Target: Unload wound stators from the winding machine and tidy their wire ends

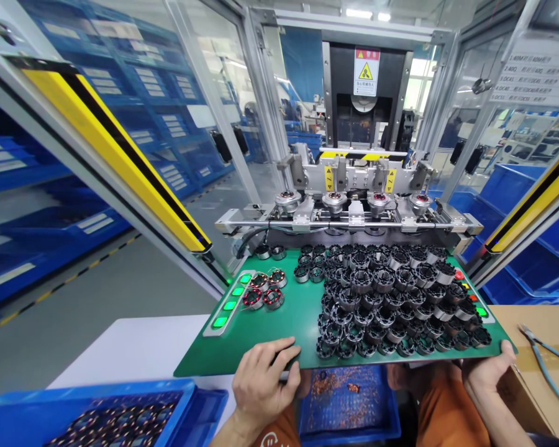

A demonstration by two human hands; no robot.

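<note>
My left hand (266,380) is at the front edge of the green worktop (261,335), fingers curled around a dark, silver-sided stator core (285,370) that they mostly hide. At the front right corner, my right hand (487,370) grips the worktop's edge. Its thumb lies at the corner and the other fingers are hidden below. Stacked black-and-silver stator cores (384,316) fill the right side of the worktop, between my hands and the machine. Several copper-wound stators (273,298) sit at the left, beside a strip of green-lit buttons (230,305).
Behind the worktop stands a winding machine (356,177) with stators on its heads. Yellow light-curtain posts (116,155) flank it. A blue bin of wound stators (181,397) is at lower left, a blue tray with copper scraps (349,416) below. Pliers (543,360) lie on a cardboard box (535,391).
</note>
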